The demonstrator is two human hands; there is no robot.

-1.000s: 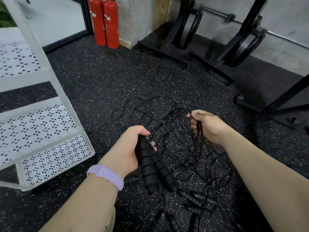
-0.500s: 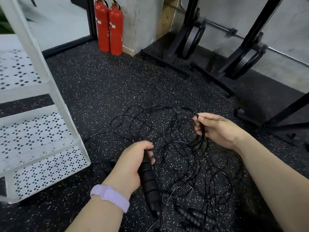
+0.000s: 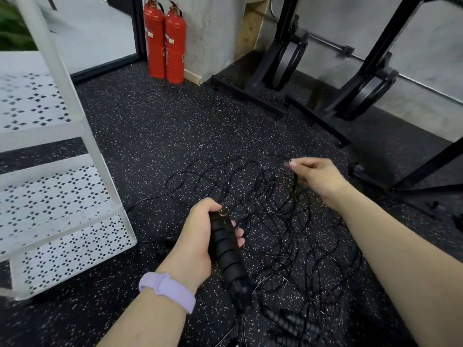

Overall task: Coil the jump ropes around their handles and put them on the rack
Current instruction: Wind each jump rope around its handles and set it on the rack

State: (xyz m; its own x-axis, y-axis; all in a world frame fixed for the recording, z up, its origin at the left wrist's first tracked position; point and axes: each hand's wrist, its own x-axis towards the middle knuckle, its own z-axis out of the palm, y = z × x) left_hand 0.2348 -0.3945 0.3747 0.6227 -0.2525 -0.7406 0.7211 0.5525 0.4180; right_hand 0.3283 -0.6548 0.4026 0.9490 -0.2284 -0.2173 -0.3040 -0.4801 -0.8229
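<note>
Since half a second ago your right hand (image 3: 317,177) has drawn its strand a little farther up and to the right, away from the handles; your left hand (image 3: 200,236) has kept its place.

Item, left hand: fingers curled round black ribbed handles (image 3: 229,256), held upright-tilted above the floor, lower ends pointing toward you. Whether one or two handles sit in the grip cannot be told. A lilac wristband (image 3: 167,290) is on that wrist.

Item, right hand: thumb and fingers pinched together on a thin black cord (image 3: 297,186), which hangs down from the pinch into the tangle.

Item, jump ropes (image 3: 275,221): a loose heap of thin black loops lying on the speckled black floor (image 3: 162,126), between and below your two hands. More ribbed handles (image 3: 288,321) lie on the floor near the bottom edge, under the cords.

Item, white perforated rack (image 3: 55,191): stands to your left, shelves stepped, well apart from the ropes.

Item, two red fire extinguishers (image 3: 165,43): upright against the far wall.

Item, black weight frames with plates (image 3: 293,53): along the wall on the right.
</note>
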